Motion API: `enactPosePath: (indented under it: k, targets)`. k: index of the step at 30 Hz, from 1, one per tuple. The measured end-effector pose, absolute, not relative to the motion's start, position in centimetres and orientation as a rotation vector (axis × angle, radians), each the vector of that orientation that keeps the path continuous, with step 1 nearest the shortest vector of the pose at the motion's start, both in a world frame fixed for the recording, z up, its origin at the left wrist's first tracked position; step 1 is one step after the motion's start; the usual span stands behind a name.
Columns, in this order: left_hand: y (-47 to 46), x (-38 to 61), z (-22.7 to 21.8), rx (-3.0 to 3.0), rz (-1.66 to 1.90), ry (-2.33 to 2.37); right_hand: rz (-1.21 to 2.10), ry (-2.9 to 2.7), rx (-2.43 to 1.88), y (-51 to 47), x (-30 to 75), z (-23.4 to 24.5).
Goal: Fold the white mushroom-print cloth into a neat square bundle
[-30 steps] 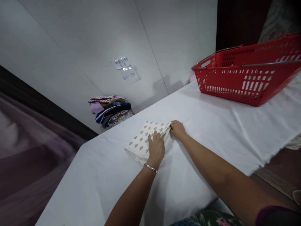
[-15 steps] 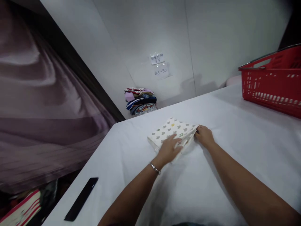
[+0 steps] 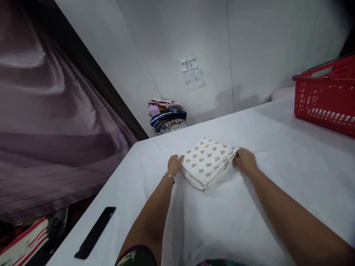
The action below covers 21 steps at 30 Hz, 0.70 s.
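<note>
The right hand (image 3: 246, 160) is closed on the right corner of a folded white cloth (image 3: 206, 159), its fingertips tucked out of sight at the layers, and that corner lifts slightly. The left hand (image 3: 175, 165) touches the cloth's opposite corner with its fingertips; whether it pinches the fabric or merely rests against it, I cannot tell. The cloth lies between the two hands on a white table cover (image 3: 227, 225), its stacked edges facing the person, its top printed with grey shapes plus a few green and yellow ones. A silvery bracelet (image 3: 169, 178) circles the wrist just behind the left hand. Beyond the grip, past the far edge of the table cover, a pile of folded clothes (image 3: 168, 115) sits against a pale wall (image 3: 257, 44); above the pile, two paper labels (image 3: 194, 80) are fixed to the wall, the lower reading 45-50. Well to the right of the right hand stands a red basket (image 3: 324, 99), cut off by the view's edge. Nearer the person than the left hand and off to its left, a flat black strip (image 3: 95, 232) lies on the cover. Farther left of the left hand hangs a mauve curtain (image 3: 50, 111).
</note>
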<state>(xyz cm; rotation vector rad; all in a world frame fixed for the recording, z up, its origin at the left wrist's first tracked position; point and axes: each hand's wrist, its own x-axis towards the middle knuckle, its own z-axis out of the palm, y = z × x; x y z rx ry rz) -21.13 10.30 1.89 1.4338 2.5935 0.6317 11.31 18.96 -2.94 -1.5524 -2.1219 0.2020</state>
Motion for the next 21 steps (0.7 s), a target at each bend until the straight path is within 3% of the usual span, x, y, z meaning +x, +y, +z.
enactPosePath:
  k: [12,17,21]
  targets:
    - [10.5,-21.5,2.6,1.393,0.684,2.562,0.237,-2.109,-1.59,18.9,11.1,-2.3]
    - [8.6,-14.8,4.6,1.967,0.971,2.256,0.28,-2.086,-1.57,19.0,11.1,-2.5]
    - [6.6,-8.7,4.7,2.38,0.635,1.9,0.308,-2.07,-1.559,19.2,11.2,-2.7]
